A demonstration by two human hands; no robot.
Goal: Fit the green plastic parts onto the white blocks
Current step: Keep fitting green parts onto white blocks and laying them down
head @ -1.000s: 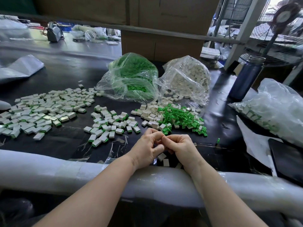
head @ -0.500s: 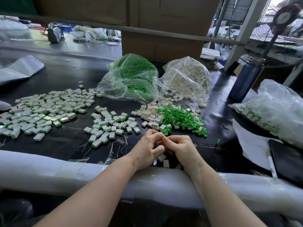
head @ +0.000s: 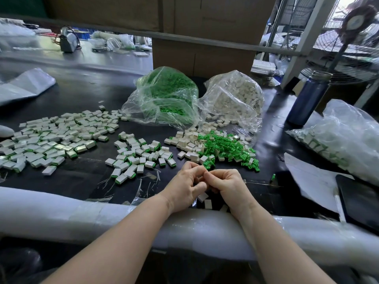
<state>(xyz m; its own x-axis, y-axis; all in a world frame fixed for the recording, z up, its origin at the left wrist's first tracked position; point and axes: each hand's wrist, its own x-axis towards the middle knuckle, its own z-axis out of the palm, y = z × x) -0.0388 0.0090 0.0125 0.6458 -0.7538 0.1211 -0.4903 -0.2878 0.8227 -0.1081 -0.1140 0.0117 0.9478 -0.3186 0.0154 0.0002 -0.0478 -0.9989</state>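
My left hand (head: pixel 185 188) and my right hand (head: pixel 227 186) meet fingertip to fingertip just above the black table near its front edge. Both are curled shut, pinching a small piece that the fingers hide. Two loose white blocks (head: pixel 205 199) lie on the table under my hands. Just beyond them a heap of loose green parts (head: pixel 223 147) is mixed with white blocks (head: pixel 187 143). To the left lie fitted blocks with green edges, a small group (head: pixel 139 155) and a large spread (head: pixel 55 138).
A clear bag of green parts (head: pixel 166 97) and a clear bag of white blocks (head: pixel 233 97) stand behind the heap. A blue bottle (head: pixel 306 101) is at the right, beside another bag of blocks (head: pixel 344 136), paper and a dark tablet (head: pixel 361 199). White foam padding (head: pixel 61 210) covers the front edge.
Both hands stay in the same spot; only the fingers shift slightly as they work the piece between them.
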